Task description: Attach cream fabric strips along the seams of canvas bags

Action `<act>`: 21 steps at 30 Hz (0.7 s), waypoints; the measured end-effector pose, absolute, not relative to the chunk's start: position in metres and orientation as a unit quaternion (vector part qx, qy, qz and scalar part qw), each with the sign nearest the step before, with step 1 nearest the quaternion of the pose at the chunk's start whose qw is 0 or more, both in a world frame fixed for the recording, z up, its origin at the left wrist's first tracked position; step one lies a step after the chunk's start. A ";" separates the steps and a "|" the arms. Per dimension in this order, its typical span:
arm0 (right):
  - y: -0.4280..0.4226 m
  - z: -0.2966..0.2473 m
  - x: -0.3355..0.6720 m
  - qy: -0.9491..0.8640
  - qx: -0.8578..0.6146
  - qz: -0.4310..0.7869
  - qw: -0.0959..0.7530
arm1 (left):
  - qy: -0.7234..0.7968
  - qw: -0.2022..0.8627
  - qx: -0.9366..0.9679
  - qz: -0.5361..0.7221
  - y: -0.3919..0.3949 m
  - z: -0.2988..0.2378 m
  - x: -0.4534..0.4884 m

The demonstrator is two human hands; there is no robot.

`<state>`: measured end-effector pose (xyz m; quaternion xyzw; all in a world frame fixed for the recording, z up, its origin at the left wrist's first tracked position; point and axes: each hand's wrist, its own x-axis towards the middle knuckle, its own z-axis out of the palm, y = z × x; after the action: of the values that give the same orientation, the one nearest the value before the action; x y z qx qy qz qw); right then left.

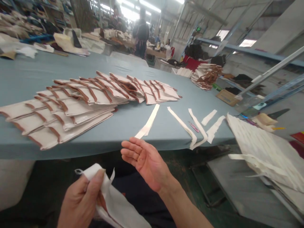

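My left hand [82,198] is closed around a piece of cream cloth [111,202] held low over my lap, thumb pressed on its top edge. My right hand [144,160] hovers just below the front edge of the grey-blue table [128,123], palm up, fingers spread and nothing in it. Closest to that hand on the table lies a loose cream strip [149,122]. Overlapping rows of cream fabric pieces with brown trim [78,101] spread across the table's left and middle.
More cream strips [199,126] and a small pink tool [194,127] lie near the table's right corner. A pile of cream fabric [266,148] rests at right. Another stack of trimmed pieces [206,75] stands further back. A person [141,33] stands in the distance.
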<state>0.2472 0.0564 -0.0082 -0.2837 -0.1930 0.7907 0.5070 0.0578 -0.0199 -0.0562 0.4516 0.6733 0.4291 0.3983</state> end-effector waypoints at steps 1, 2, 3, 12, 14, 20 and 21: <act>0.054 -0.006 0.247 -0.183 -0.276 0.803 0.495 | 0.660 0.425 0.454 0.421 -0.016 -0.054 0.062; 0.052 -0.004 0.247 -0.175 -0.270 0.814 0.485 | 0.650 0.441 0.452 0.423 -0.012 -0.052 0.065; 0.050 -0.002 0.246 -0.169 -0.263 0.822 0.476 | 0.643 0.450 0.448 0.429 -0.009 -0.051 0.068; 0.026 -0.001 0.236 -0.181 -0.262 0.797 0.514 | 0.676 0.349 0.473 0.444 0.003 -0.033 0.085; 0.018 -0.001 0.230 -0.191 -0.282 0.764 0.549 | 0.667 0.326 0.481 0.466 0.005 -0.031 0.090; 0.007 -0.013 0.216 -0.185 -0.309 0.724 0.589 | 0.651 0.357 0.464 0.483 0.015 -0.034 0.101; 0.007 -0.016 0.217 -0.178 -0.307 0.728 0.586 | 0.644 0.374 0.464 0.480 0.016 -0.035 0.100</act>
<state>0.2172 0.0073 -0.0157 -0.3071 -0.1784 0.7279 0.5865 0.1003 0.0164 -0.0352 0.4637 0.6436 0.4802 0.3745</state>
